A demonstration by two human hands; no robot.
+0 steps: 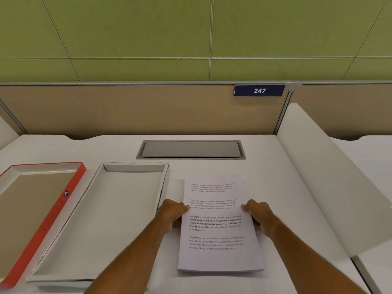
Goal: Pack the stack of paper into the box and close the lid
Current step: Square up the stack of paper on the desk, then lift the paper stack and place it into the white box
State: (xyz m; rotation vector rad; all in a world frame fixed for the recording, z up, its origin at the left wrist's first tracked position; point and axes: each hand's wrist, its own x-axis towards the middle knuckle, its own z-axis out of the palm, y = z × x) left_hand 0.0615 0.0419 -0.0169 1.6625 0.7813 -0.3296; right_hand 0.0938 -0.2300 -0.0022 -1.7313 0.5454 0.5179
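A stack of printed white paper [218, 255] lies on the desk, right of centre. My left hand [172, 213] grips its left edge, thumb on top and fingers under. On the opposite edge my right hand [259, 215] holds the stack the same way. Just left of the paper sits the open white box [63, 240], shallow and with nothing inside. Its lid [53, 213], red-rimmed with a brown inside, lies upside down at the far left beside the box.
A grey cable hatch [191, 149] is set into the white desk [275, 166] behind the paper. A white side divider [331, 187] rises on the right. A tan partition with a blue "247" plate [259, 90] closes the back.
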